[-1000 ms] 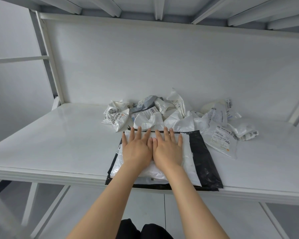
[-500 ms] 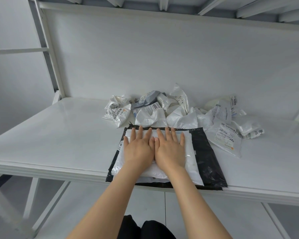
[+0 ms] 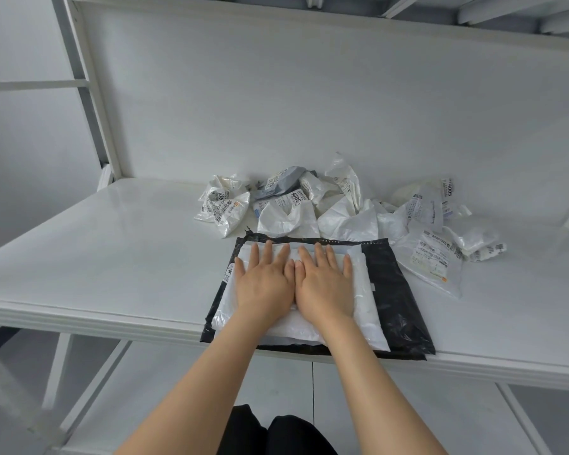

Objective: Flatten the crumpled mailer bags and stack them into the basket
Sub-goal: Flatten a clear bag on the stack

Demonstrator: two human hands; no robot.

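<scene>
Two hands lie flat, side by side, on a white mailer bag at the near edge of the table. The left hand and the right hand are both open, fingers straight and a little spread, palms pressing down. Neither grips anything. The white bag rests on a larger black mailer bag, whose near edge reaches the table's lip. Farther off, against the back wall, sits a heap of crumpled bags that spreads to the right.

This looks like the flattening step, with air and creases being pushed out of the top bag. The next move probably calls for sweeping the palms outward to left and right, then lifting the flat bags together. The basket is not in view, so I cannot say where they must go.

The white bag is thin, glossy film with soft wrinkles. It seems slightly puffed toward its near end, perhaps from another layer beneath, though that is hard to tell. The black one is a finely crinkled rectangle with a ragged strip along its far edge. Those in the heap are mostly white, one grey, balled into uneven lumps and carrying printed labels with barcodes. Film this slick is likely to slide, layer on layer, over the smooth white table.
</scene>
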